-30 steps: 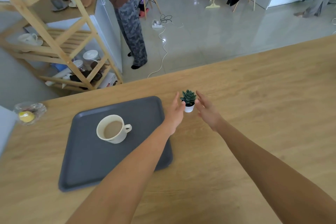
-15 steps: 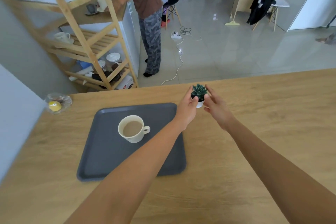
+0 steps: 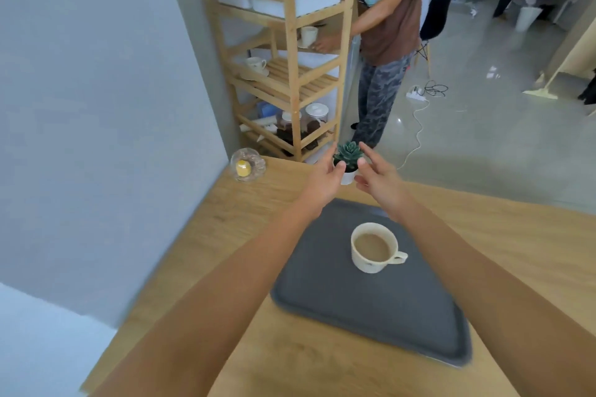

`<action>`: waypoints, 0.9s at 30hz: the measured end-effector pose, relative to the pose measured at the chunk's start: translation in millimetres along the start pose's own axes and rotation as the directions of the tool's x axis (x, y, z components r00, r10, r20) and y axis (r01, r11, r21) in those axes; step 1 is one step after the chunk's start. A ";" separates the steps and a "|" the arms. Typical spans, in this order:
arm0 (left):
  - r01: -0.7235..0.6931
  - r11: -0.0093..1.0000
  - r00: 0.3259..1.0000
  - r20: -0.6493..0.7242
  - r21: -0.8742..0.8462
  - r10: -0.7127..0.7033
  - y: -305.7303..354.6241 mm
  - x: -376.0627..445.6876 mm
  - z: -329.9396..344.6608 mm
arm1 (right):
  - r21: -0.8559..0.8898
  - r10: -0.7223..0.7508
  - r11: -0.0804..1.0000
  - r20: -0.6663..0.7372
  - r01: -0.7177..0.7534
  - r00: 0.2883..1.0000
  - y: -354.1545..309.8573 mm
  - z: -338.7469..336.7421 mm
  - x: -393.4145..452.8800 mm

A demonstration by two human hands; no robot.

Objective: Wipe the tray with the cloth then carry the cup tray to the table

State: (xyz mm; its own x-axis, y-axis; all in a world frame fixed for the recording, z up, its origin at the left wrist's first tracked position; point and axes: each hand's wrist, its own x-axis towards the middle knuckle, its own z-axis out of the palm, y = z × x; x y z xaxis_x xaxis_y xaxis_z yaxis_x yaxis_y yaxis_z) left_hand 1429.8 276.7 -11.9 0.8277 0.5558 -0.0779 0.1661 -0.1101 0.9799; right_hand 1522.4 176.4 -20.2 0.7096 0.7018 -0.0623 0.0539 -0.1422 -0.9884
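A dark grey tray [image 3: 380,309] lies on the wooden table [image 3: 516,235]. On the tray stands a cream cup [image 3: 374,248] of milky coffee, handle to the right. Beyond the tray's far edge, a small succulent in a white pot [image 3: 347,160] sits between my two hands. My left hand [image 3: 322,179] holds the pot's left side with its thumb on the rim. My right hand [image 3: 375,176] cups the right side, fingers apart. No cloth is in view.
A glass dish with a yellow object [image 3: 247,165] sits at the table's far left corner by the grey wall. Past the table stands a wooden shelf rack [image 3: 290,74] with cups and jars. A person [image 3: 387,42] reaches into it. A power strip and cable [image 3: 419,100] lie on the floor.
Both hands have carried the little plant from the tray's right side toward the table's far left corner. The camera has swung left; the tray and cup stay put.
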 end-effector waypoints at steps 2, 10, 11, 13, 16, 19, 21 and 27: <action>0.021 0.999 0.999 -0.045 -0.026 -0.022 -14.6 -0.5 -41.3 | -0.003 0.005 1.000 0.051 -0.005 0.999 2.1 42.2 16.0; 0.171 0.984 0.975 -0.134 -0.040 -0.175 -88.1 13.1 -165.9 | -0.038 0.081 0.996 0.216 -0.075 0.973 29.9 180.8 72.6; 0.180 0.983 0.973 -0.140 -0.039 -0.184 -95.0 15.3 -176.2 | -0.043 0.089 0.996 0.230 -0.081 0.969 33.6 192.9 78.7; 0.219 0.975 0.963 -0.152 -0.033 -0.222 -108.6 19.7 -194.0 | -0.049 0.114 0.993 0.251 -0.105 0.961 40.9 213.9 90.6; 0.248 0.965 0.947 -0.192 -0.079 -0.259 -122.1 24.0 -213.5 | -0.079 0.149 0.988 0.264 -0.133 0.953 49.8 239.9 105.1; 0.270 0.953 0.931 -0.214 -0.139 -0.295 -131.0 27.6 -226.3 | -0.114 0.156 0.985 0.267 -0.129 0.951 59.3 258.6 115.2; 0.281 0.947 0.930 -0.201 -0.155 -0.309 -140.1 30.9 -233.2 | -0.125 0.149 0.985 0.263 -0.119 0.953 63.2 265.9 117.8; 0.290 0.940 0.929 -0.183 -0.178 -0.321 -148.4 36.8 -237.5 | -0.104 0.178 0.982 0.267 -0.155 0.947 58.0 268.3 116.7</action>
State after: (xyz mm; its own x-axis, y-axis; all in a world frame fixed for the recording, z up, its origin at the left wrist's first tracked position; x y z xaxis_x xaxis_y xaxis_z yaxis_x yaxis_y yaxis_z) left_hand 1308.3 509.2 -116.6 0.6175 0.7028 -0.3532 0.3005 0.2042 0.9317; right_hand 1419.8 437.4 -122.0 0.4937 0.8260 -0.2719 0.0155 -0.3210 -0.9469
